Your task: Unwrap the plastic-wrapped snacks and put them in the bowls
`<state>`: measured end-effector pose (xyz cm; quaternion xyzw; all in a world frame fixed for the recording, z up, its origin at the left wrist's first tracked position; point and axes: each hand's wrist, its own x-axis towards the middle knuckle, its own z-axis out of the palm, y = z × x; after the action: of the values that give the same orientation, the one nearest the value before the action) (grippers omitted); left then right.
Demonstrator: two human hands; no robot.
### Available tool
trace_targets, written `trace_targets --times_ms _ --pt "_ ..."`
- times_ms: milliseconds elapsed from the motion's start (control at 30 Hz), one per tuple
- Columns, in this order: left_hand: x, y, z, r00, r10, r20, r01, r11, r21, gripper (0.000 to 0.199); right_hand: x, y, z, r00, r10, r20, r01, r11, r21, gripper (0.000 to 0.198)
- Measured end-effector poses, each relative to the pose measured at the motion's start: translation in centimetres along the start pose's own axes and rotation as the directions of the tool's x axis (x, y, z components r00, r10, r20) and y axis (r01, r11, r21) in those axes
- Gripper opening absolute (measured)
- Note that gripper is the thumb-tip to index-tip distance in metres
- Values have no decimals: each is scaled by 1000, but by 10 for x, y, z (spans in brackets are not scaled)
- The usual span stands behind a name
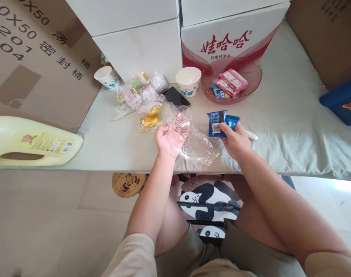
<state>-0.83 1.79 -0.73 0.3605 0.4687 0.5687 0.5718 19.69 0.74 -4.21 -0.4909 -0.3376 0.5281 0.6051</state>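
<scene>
My right hand (235, 142) pinches blue snack packets (218, 124) between thumb and fingers, above the cloth-covered surface. Palm up, my left hand (173, 138) has its fingers spread, with a clear plastic bag (200, 146) against the fingers; I cannot tell whether they are inside it. Two yellow packets (149, 122) lie just left of that hand. Beyond the right hand, a clear pinkish bowl (250, 90) holds red-and-white packets (232, 81) and some blue ones. A heap of snacks in clear wrapping (137, 94) lies at the back left.
A black phone (175, 97) lies behind my left hand, near a paper bowl (188, 81) and a tilted paper cup (107, 78). White boxes (140, 50) wall the back. A yellow jug (57, 144) lies at left, a blue container (342, 100) stands right. A white object (252, 135) lies by my right hand.
</scene>
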Motion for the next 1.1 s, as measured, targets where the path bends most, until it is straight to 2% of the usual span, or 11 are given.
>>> trace_targets --times_ms 167,267,400,533,600,667,767,867,933,1033,1100 --pt "9 -5 2 981 -116 -154 93 985 -148 22 0 -13 -15 983 -23 -184 26 1000 11 40" --pt "10 -4 4 979 -151 -134 126 976 -175 23 18 -29 -17 967 -30 -253 18 999 -52 40" --pt "7 -1 6 986 -160 -45 149 971 -187 26 78 -70 -7 948 -80 -309 1 969 -246 34" --pt "1 6 6 973 -158 165 200 940 -276 26 121 -109 -3 932 -286 -222 82 764 -640 46" --pt "-2 10 5 954 -166 248 235 930 -282 28 115 -105 -8 904 -421 -74 221 610 -761 49" --pt "-4 13 3 940 -190 282 260 937 -235 31 92 -84 -15 877 -468 107 375 529 -761 47" --pt "-6 12 -1 929 -213 303 261 957 -126 38 43 -39 -22 896 -348 275 440 622 -648 54" --pt "-8 7 -6 928 -207 309 217 976 3 44 3 -6 -16 940 -95 329 255 833 -491 65" --pt "-11 5 -8 942 -204 265 195 979 62 45 -14 1 -6 923 72 378 69 935 -347 72" --pt "-13 8 -10 965 -198 173 196 980 33 39 -24 -1 7 869 212 448 -129 970 -208 77" --pt "-12 12 -12 957 -226 185 236 971 -37 31 -22 -5 8 905 183 384 -132 979 -156 65"
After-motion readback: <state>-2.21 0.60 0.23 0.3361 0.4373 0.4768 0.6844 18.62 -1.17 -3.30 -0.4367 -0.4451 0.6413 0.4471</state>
